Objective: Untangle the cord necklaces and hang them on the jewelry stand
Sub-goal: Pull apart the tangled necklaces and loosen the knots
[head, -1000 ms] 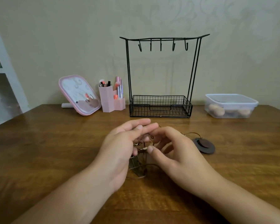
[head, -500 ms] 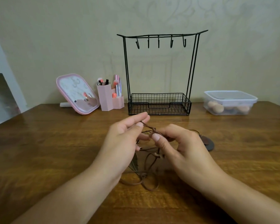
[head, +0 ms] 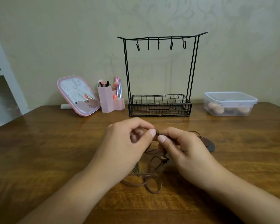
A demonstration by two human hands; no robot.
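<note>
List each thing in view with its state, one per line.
jewelry stand: upright, hooks bare
cord necklaces: tangled, partly on the table
left hand: pinches the cords
right hand: pinches the cords
plastic container: lidded
mirror: tilted back

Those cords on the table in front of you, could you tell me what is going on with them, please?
A person is working at a tangle of brown cord necklaces on the wooden table. The left hand and the right hand each pinch the cord near a knot, held just above the table, while loops trail below. A dark round pendant lies to the right. The black wire jewelry stand behind has nothing on its hooks, so no necklace is hung yet.
</note>
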